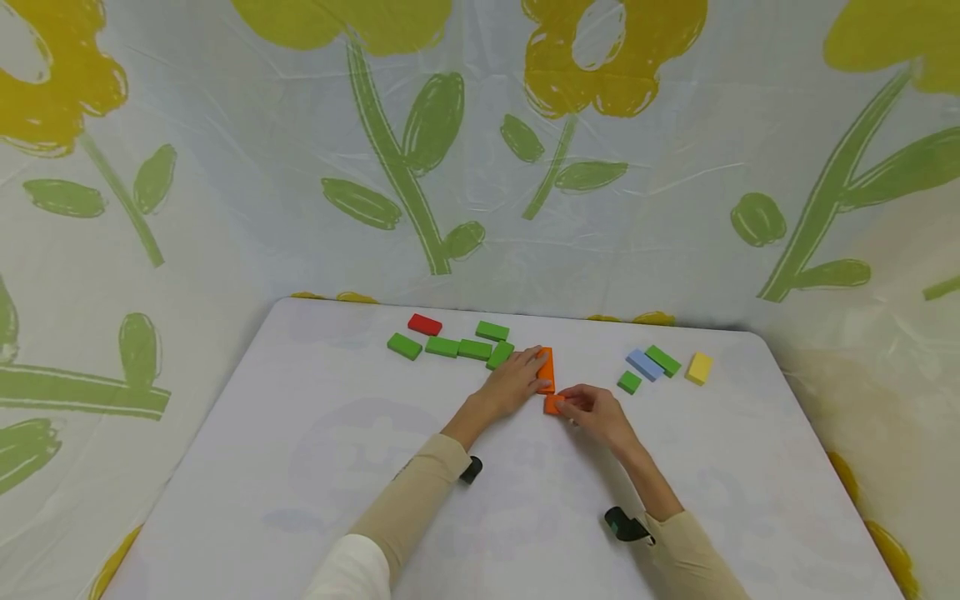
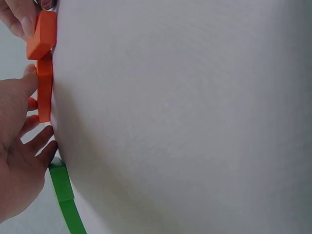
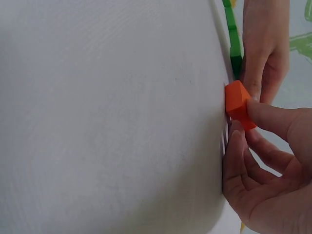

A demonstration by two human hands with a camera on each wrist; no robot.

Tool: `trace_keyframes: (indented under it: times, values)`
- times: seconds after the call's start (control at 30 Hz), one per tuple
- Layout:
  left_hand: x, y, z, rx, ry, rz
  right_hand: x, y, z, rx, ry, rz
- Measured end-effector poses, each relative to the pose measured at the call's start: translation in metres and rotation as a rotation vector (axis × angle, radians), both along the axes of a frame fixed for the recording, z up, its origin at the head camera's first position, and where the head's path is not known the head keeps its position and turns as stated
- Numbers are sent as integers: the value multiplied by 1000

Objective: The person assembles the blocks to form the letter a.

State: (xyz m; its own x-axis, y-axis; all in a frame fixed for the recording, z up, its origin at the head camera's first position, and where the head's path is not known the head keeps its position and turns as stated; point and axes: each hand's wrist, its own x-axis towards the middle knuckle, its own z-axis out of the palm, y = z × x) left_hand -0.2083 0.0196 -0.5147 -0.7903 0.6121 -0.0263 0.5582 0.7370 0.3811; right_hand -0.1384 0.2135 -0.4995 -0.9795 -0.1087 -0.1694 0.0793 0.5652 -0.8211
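My left hand (image 1: 510,385) lies over the left side of a long orange piece (image 1: 548,368), its fingertips and thumb touching it from above. In the left wrist view, this orange piece (image 2: 44,92) lies on the table beneath the spread fingers. My right hand (image 1: 602,414) pinches a small orange block (image 1: 553,405) between thumb and fingers, at the near end of the long piece. In the right wrist view, the pinched block (image 3: 237,100) is tilted, with the fingertips low beside the table surface.
Left of the hands lie several green blocks (image 1: 442,347) and a red block (image 1: 424,325). To the right are a blue block (image 1: 645,365), two green blocks (image 1: 663,361) and a yellow block (image 1: 700,368). Flowered cloth (image 1: 480,150) hangs behind the white table (image 1: 300,467).
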Motion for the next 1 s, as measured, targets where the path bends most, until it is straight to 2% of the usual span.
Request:
trace_keyframes:
  times: [0.2, 0.6, 0.77, 1.0]
  values:
    - [-1, 0, 1, 5, -2, -1, -5, -3, -2, 39, 0, 0]
    - [-3, -1, 0, 9, -5, -2, -15, -3, -3, 29, 4, 4]
    - [-2, 0, 1, 18, -8, -6, -17, -1, -3, 53, 50, 37]
    - [-1, -2, 1, 48, -40, 13, -19, 2, -3, 55, 125, 129]
